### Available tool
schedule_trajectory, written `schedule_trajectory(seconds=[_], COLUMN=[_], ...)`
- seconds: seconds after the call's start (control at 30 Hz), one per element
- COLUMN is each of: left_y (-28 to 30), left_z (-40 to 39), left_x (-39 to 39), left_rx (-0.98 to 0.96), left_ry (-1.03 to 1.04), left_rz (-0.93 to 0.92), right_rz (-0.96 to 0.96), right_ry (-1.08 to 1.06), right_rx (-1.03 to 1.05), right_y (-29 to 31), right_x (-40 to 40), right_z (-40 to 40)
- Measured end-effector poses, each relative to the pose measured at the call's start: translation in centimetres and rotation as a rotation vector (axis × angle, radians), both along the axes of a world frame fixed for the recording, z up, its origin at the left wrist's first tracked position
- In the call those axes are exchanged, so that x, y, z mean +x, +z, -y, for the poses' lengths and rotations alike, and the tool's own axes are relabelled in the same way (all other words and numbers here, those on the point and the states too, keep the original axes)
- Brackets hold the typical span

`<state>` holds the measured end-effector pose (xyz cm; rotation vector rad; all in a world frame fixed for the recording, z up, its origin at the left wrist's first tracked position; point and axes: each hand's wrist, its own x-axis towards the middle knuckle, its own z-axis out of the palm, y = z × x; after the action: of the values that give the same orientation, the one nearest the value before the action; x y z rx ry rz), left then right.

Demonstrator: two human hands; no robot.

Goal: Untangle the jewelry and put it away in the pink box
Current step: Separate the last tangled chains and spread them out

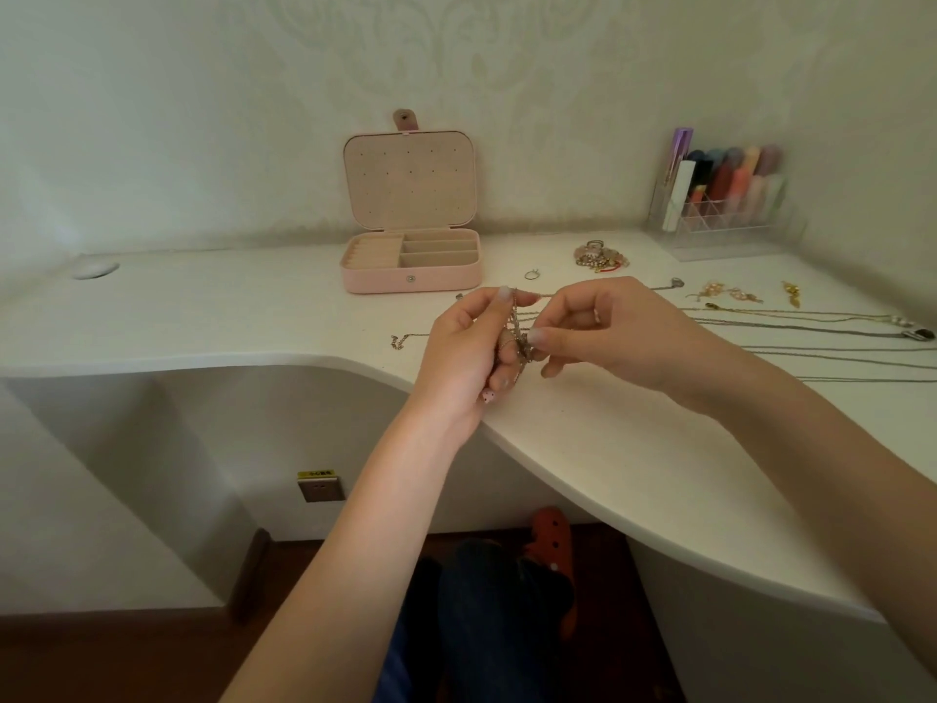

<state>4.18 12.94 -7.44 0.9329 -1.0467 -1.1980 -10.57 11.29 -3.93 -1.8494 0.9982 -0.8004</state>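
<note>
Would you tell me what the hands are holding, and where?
Both hands pinch a tangled chain: left hand near its top, right hand at the knot lower down.

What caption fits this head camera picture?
Both hands pick at a tangled chain before the open pink jewelry box.

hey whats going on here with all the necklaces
A person sits at a white desk working on a tangled chain. The left hand pinches it near the top while the right hand picks at the knot, both raised just above the desk. The pink box stands open behind, its compartments looking empty. More jewelry waits to the right: long chains laid out, a small ring, a bracelet pile and some earrings.
</note>
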Motion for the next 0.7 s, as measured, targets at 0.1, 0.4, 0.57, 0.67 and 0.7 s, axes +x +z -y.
schedule_trajectory(seconds=[0.1,0.4,0.57,0.67,0.7], left_y=[0.05,0.16,0.08,0.12,0.16], left_z=[0.12,0.12,0.07,0.0,-0.06], left_x=[-0.41,-0.71,-0.81,-0.78,-0.77], left_rx=[0.022,0.046,0.042,0.046,0.049], left_ry=[0.071,0.128,0.143,0.137,0.133], left_rz=[-0.069,-0.053,-0.016,0.001,0.01], right_rz=[0.033,0.211,0.264,0.284,0.291], right_ry=[0.017,0.089,0.115,0.124,0.122], right_rx=[0.088,0.387,0.457,0.494,0.502], right_y=[0.09,-0.09,0.03,0.19,0.22], right_x=[-0.32,-0.47,-0.49,-0.46,-0.45], right_z=[0.32,0.51,0.6,0.48,0.44])
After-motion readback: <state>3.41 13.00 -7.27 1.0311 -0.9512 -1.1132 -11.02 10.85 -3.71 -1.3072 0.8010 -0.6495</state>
